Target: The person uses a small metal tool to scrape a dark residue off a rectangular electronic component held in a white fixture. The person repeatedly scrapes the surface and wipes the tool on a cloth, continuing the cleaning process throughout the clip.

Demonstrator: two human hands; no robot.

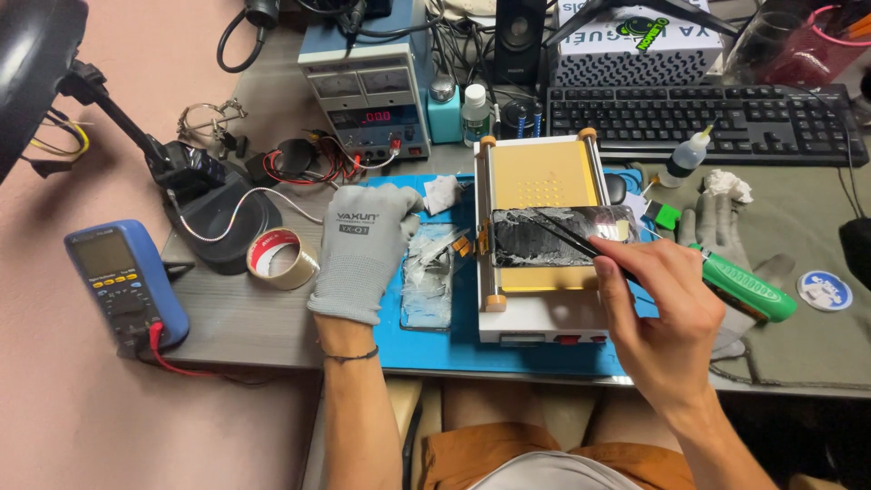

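A cracked dark phone screen (pixel 553 238) lies on the yellow plate of a white heating machine (pixel 541 318). My right hand (pixel 658 313), bare, grips thin black tweezers (pixel 572 236) whose tips rest on the cracked screen. My left hand (pixel 363 249) wears a grey glove and lies flat on the blue mat (pixel 426 349), fingers spread, beside a phone body (pixel 426 281) covered in clear film. It holds nothing.
A tape roll (pixel 281 259) and a blue multimeter (pixel 125 281) sit to the left. A bench power supply (pixel 367 91), small bottles and a black keyboard (pixel 703 122) line the back. A green-handled tool (pixel 744 283), a spare grey glove (pixel 717 222) and a squeeze bottle (pixel 685 156) lie at the right.
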